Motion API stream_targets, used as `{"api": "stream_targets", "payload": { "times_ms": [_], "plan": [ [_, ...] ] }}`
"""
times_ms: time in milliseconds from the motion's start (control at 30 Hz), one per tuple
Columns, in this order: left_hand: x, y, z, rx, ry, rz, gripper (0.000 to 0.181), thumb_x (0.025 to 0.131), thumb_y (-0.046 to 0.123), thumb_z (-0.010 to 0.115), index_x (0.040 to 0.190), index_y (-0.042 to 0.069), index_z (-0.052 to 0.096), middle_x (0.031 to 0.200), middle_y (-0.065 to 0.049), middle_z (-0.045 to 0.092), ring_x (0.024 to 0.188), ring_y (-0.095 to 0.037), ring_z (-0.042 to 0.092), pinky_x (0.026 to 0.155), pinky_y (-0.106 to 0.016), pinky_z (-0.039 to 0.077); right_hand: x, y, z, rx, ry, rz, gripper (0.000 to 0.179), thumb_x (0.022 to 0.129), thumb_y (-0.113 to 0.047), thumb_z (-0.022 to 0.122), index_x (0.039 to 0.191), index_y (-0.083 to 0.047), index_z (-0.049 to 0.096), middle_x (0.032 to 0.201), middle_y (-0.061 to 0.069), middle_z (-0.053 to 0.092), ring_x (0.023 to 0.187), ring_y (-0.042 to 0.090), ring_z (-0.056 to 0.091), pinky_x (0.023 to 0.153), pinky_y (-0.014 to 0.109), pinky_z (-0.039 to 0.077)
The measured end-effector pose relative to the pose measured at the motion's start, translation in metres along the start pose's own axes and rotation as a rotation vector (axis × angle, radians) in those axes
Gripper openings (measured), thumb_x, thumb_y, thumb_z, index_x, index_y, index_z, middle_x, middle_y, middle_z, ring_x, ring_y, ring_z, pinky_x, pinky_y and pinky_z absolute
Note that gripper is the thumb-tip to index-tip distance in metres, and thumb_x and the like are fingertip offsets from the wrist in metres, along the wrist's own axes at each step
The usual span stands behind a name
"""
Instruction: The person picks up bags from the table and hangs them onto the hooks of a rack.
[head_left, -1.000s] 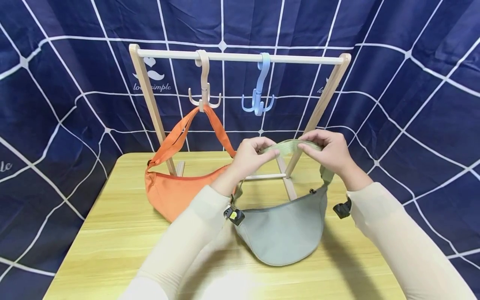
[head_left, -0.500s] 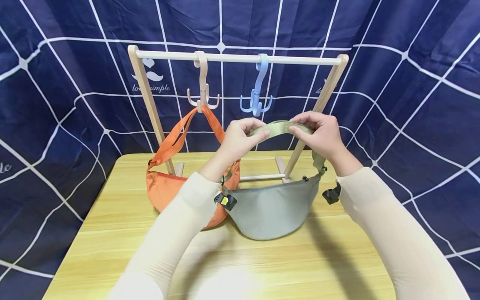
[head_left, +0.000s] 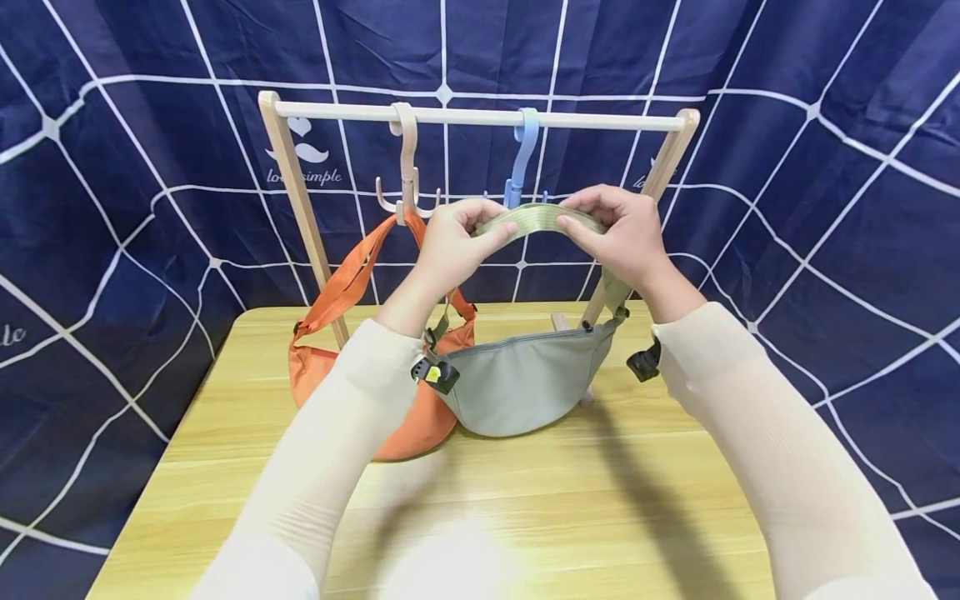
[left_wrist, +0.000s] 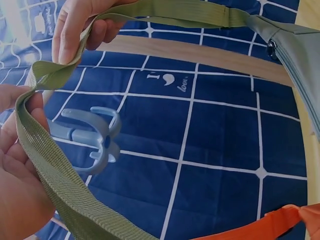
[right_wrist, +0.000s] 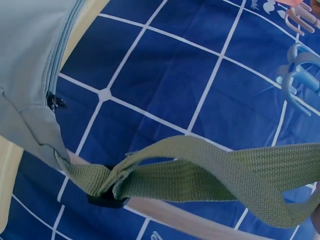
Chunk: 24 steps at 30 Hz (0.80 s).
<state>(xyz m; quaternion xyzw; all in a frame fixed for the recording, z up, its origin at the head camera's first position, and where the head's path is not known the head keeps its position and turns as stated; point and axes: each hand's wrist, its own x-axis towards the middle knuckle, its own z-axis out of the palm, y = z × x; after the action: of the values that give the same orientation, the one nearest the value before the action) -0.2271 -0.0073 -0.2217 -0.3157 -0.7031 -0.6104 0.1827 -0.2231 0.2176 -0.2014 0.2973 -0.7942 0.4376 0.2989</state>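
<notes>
A grey-green crossbody bag [head_left: 517, 383] hangs from its green webbing strap [head_left: 537, 218], which both hands hold up in an arch. My left hand [head_left: 457, 242] pinches the strap on the left, thumb toward me. On the right, my right hand [head_left: 618, 233] pinches it the same way, a short span of strap between them. Right behind the strap, the blue hook [head_left: 527, 150] hangs from the rail, its lower prongs mostly covered in the head view. The left wrist view shows the hook's prongs [left_wrist: 102, 140] bare, beside the strap loop. Only a fingertip edge shows in the right wrist view.
A wooden rack [head_left: 480, 117] stands at the back of the wooden table [head_left: 525, 517]. From its beige hook [head_left: 407, 158] hangs an orange bag [head_left: 420, 425], partly behind my left arm and the grey-green bag. A dark blue gridded cloth [head_left: 750, 192] encloses the back and sides.
Both hands have lifted the strap up and to the left, toward the blue hook. The grey-green bag has risen with it and now overlaps the orange bag in the head view.
</notes>
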Motion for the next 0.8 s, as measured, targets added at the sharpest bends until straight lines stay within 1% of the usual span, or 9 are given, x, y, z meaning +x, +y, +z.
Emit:
{"api": "stream_targets", "payload": {
  "times_ms": [267, 400, 467, 533, 633, 700, 733, 800],
  "plan": [
    [0.012, 0.005, -0.008, 0.006, 0.063, 0.011, 0.013, 0.083, 0.005, 0.07, 0.092, -0.005, 0.07, 0.06, 0.0, 0.052, 0.055, -0.011, 0.039, 0.05, -0.022, 0.03, 0.019, -0.006, 0.009, 0.01, 0.051, 0.023, 0.018, 0.078, -0.002, 0.076, 0.093, 0.006, 0.07, 0.076, -0.006, 0.067, 0.052, 0.007, 0.051, 0.053, 0.016, 0.042],
    [0.019, 0.006, -0.012, 0.013, 0.092, 0.005, 0.012, 0.083, 0.004, 0.071, 0.091, -0.005, 0.07, 0.06, 0.0, 0.052, 0.055, -0.012, 0.04, 0.051, -0.022, 0.031, 0.027, -0.007, 0.014, -0.005, 0.082, 0.036, 0.018, 0.078, -0.004, 0.077, 0.092, 0.006, 0.071, 0.074, -0.006, 0.066, 0.053, 0.006, 0.052, 0.055, 0.016, 0.042],
    [0.023, 0.005, -0.012, 0.013, 0.103, 0.0, 0.013, 0.083, 0.004, 0.071, 0.091, -0.006, 0.07, 0.06, 0.0, 0.053, 0.056, -0.011, 0.04, 0.051, -0.022, 0.031, 0.029, -0.015, 0.016, -0.011, 0.091, 0.041, 0.017, 0.078, -0.002, 0.075, 0.091, 0.008, 0.07, 0.073, -0.004, 0.066, 0.054, 0.004, 0.052, 0.055, 0.015, 0.042],
    [0.025, 0.002, -0.013, 0.012, 0.114, -0.013, 0.013, 0.083, 0.004, 0.071, 0.091, -0.007, 0.07, 0.061, 0.0, 0.053, 0.056, -0.011, 0.04, 0.052, -0.022, 0.031, 0.031, -0.016, 0.02, -0.011, 0.096, 0.053, 0.017, 0.079, -0.001, 0.075, 0.091, 0.009, 0.07, 0.074, -0.001, 0.066, 0.055, 0.002, 0.052, 0.056, 0.015, 0.042],
    [0.027, -0.002, -0.013, 0.012, 0.137, -0.038, 0.014, 0.084, 0.004, 0.071, 0.091, -0.007, 0.07, 0.063, -0.001, 0.055, 0.057, -0.01, 0.042, 0.054, -0.022, 0.033, 0.033, -0.015, 0.024, -0.04, 0.103, 0.084, 0.018, 0.079, -0.004, 0.075, 0.092, 0.008, 0.07, 0.074, 0.0, 0.067, 0.055, 0.004, 0.052, 0.057, 0.015, 0.042],
    [0.028, -0.005, -0.013, 0.028, 0.156, -0.062, 0.014, 0.084, 0.005, 0.071, 0.092, -0.007, 0.07, 0.065, -0.001, 0.057, 0.059, -0.01, 0.043, 0.055, -0.021, 0.034, 0.035, -0.004, 0.027, -0.066, 0.111, 0.105, 0.02, 0.079, -0.009, 0.077, 0.093, 0.004, 0.071, 0.074, -0.001, 0.067, 0.055, 0.006, 0.052, 0.056, 0.015, 0.041],
    [0.028, -0.006, -0.013, 0.04, 0.165, -0.071, 0.015, 0.084, 0.005, 0.071, 0.092, -0.007, 0.07, 0.065, -0.002, 0.057, 0.059, -0.01, 0.043, 0.055, -0.021, 0.034, 0.035, -0.002, 0.028, -0.08, 0.114, 0.115, 0.02, 0.078, -0.012, 0.077, 0.093, 0.002, 0.072, 0.074, -0.003, 0.067, 0.055, 0.007, 0.052, 0.056, 0.015, 0.041],
    [0.028, -0.007, -0.012, 0.069, 0.182, -0.089, 0.015, 0.084, 0.006, 0.071, 0.092, -0.006, 0.07, 0.066, -0.002, 0.058, 0.06, -0.009, 0.044, 0.056, -0.021, 0.035, 0.035, 0.002, 0.03, -0.103, 0.115, 0.133, 0.02, 0.079, -0.014, 0.077, 0.092, 0.001, 0.072, 0.074, -0.003, 0.067, 0.056, 0.009, 0.052, 0.056, 0.016, 0.041]
  ]
}}
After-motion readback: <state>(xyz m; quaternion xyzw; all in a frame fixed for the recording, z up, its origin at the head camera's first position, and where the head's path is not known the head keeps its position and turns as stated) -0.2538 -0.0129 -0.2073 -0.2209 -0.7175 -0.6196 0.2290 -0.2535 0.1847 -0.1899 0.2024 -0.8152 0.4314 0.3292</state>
